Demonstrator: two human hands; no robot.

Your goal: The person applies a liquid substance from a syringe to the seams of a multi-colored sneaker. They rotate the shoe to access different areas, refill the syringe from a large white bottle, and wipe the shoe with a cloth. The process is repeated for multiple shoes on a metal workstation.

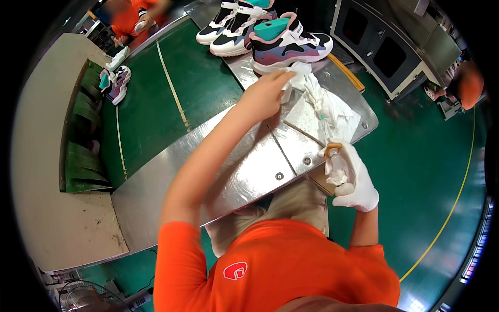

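Observation:
My bare left hand (266,98) has its fingers closed on one end of a crumpled white cloth (325,104), just in front of a high-top sneaker (291,44) with a teal insert. The cloth lies bunched over a pale square board (301,118) on the metal table. At the table's near right edge, my right hand (363,182), in a white glove, curls around a wad of white cloth (337,169). A small tan piece (333,147) shows at its fingertips; its kind I cannot make out.
More sneakers (231,26) stand on the metal table (244,166) at the back. To the left runs a green conveyor belt (195,73) carrying another sneaker (117,86), beside a machine opening with green flaps (86,130). A grey cabinet (382,49) and other people (127,23) are farther off.

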